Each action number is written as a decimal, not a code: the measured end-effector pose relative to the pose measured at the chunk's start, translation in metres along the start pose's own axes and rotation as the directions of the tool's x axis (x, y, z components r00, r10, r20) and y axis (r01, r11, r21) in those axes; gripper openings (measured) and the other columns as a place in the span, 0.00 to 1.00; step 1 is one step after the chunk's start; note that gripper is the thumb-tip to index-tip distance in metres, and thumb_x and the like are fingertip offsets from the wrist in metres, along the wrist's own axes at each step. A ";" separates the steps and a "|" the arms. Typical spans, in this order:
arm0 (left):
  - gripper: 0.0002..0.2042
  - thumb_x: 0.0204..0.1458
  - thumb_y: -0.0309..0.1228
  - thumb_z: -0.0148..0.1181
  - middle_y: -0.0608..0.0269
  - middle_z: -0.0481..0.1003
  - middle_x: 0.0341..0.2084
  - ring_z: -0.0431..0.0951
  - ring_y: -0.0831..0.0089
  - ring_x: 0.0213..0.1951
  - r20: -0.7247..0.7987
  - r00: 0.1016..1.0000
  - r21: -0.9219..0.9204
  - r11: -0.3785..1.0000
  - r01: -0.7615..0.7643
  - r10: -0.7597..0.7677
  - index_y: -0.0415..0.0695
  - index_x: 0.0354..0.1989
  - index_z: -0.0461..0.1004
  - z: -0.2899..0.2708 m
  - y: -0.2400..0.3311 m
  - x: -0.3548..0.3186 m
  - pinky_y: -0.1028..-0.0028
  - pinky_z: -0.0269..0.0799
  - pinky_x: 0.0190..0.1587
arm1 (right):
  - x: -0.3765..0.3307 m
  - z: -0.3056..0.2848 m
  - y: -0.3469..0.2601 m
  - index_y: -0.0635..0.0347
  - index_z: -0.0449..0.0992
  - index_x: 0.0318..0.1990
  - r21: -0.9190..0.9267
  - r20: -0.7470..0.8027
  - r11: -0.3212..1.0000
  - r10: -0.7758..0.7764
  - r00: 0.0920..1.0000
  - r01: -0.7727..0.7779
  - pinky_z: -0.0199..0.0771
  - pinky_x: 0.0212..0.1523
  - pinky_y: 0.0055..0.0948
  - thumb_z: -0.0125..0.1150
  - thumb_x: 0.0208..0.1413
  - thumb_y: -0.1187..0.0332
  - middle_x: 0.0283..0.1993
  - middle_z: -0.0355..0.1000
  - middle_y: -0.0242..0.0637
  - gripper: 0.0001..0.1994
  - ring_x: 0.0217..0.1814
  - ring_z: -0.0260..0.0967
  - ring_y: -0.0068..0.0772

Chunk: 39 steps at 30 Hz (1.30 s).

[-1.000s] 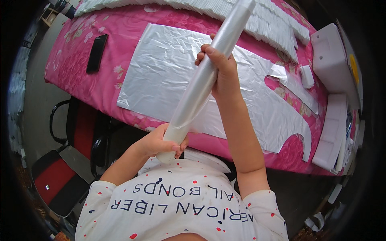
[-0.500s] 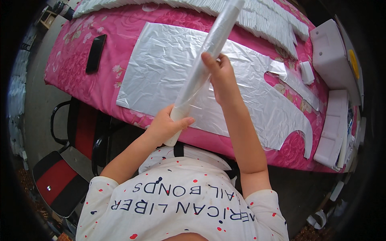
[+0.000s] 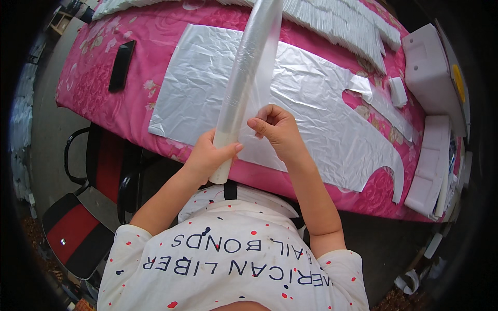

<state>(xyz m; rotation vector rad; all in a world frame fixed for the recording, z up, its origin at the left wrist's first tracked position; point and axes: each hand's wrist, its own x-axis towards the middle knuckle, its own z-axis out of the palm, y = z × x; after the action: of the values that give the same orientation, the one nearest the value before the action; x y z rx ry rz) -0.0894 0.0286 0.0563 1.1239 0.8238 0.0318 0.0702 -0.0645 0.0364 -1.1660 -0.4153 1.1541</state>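
The person's left hand [image 3: 210, 155] is closed around the lower end of a long roll of clear thin plastic film [image 3: 246, 78], which stands steeply tilted over the table, its top going out of the picture at the upper edge. The right hand [image 3: 275, 127] is just beside the roll, with the fingers bent together as if pinching the loose edge of the film; whether they really hold film cannot be told, because the film is transparent there.

Under the roll lies a flat cut sheet of white shiny plastic with an apron-like outline [image 3: 311, 98] on the pink flowered tablecloth [image 3: 93, 78].

The roll is held only at its bottom end, so it may tip sideways if the grip becomes loose, and then it could fall on the flat sheet and wrinkle or shift it. The film is very thin, so a hard pull at the edge may tear it or make it stick to itself.

A black flat phone-like object [image 3: 121, 65] lies well apart to the left. A row of stacked white folded pieces [image 3: 332, 20] runs along the far side. White foam-like blocks [image 3: 430, 67] at the right are bent by the lens and hard to identify. The red and black chair [image 3: 78, 228] is partly hidden under the table.
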 end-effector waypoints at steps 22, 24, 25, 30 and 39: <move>0.34 0.49 0.53 0.53 0.38 0.64 0.49 0.73 0.54 0.43 0.889 0.255 -0.441 0.557 0.704 0.381 0.35 0.55 0.61 -0.013 -0.040 0.003 0.59 0.73 0.40 | -0.032 0.030 -0.003 0.64 0.75 0.41 -0.026 0.357 0.995 -0.082 0.931 0.098 0.71 0.41 0.24 0.72 0.38 0.59 0.38 0.75 0.34 0.24 0.40 0.71 0.24; 0.34 0.50 0.54 0.49 0.37 0.64 0.50 0.72 0.50 0.45 0.857 0.480 -0.458 0.709 0.536 0.191 0.36 0.56 0.60 -0.021 -0.028 0.000 0.55 0.71 0.44 | -0.040 0.031 -0.013 0.64 0.76 0.35 -0.136 0.212 0.990 0.006 0.977 0.023 0.69 0.34 0.24 0.71 0.38 0.61 0.31 0.74 0.32 0.19 0.32 0.69 0.22; 0.32 0.52 0.54 0.44 0.43 0.66 0.49 0.71 0.56 0.46 0.813 0.576 -0.389 0.820 0.421 0.090 0.38 0.56 0.59 -0.026 -0.027 0.004 0.58 0.68 0.47 | -0.042 0.032 -0.017 0.63 0.76 0.33 -0.186 0.135 0.982 0.046 0.990 -0.021 0.69 0.31 0.24 0.70 0.38 0.62 0.27 0.73 0.31 0.17 0.28 0.68 0.20; 0.33 0.50 0.59 0.44 0.57 0.71 0.36 0.73 0.72 0.37 0.310 0.946 -0.130 0.990 -0.054 0.093 0.37 0.48 0.64 -0.009 -0.010 0.001 0.75 0.69 0.39 | -0.050 0.041 0.004 0.64 0.76 0.31 -0.554 -0.044 0.830 0.039 0.998 -0.057 0.64 0.24 0.26 0.68 0.38 0.55 0.22 0.71 0.32 0.20 0.21 0.66 0.23; 0.15 0.51 0.39 0.57 0.64 0.73 0.26 0.72 0.78 0.29 0.198 0.963 0.430 0.899 0.081 -0.182 0.40 0.39 0.71 -0.022 -0.013 -0.020 0.76 0.68 0.33 | -0.061 -0.008 0.004 0.67 0.74 0.43 -0.639 0.180 0.767 0.225 0.958 -0.060 0.69 0.32 0.25 0.66 0.43 0.58 0.26 0.72 0.39 0.24 0.25 0.69 0.28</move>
<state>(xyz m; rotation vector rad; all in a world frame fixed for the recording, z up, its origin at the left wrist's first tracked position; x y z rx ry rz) -0.1217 0.0315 0.0529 1.4405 0.7084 -0.4047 0.0492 -0.1217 0.0468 -1.6619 -0.9779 1.3489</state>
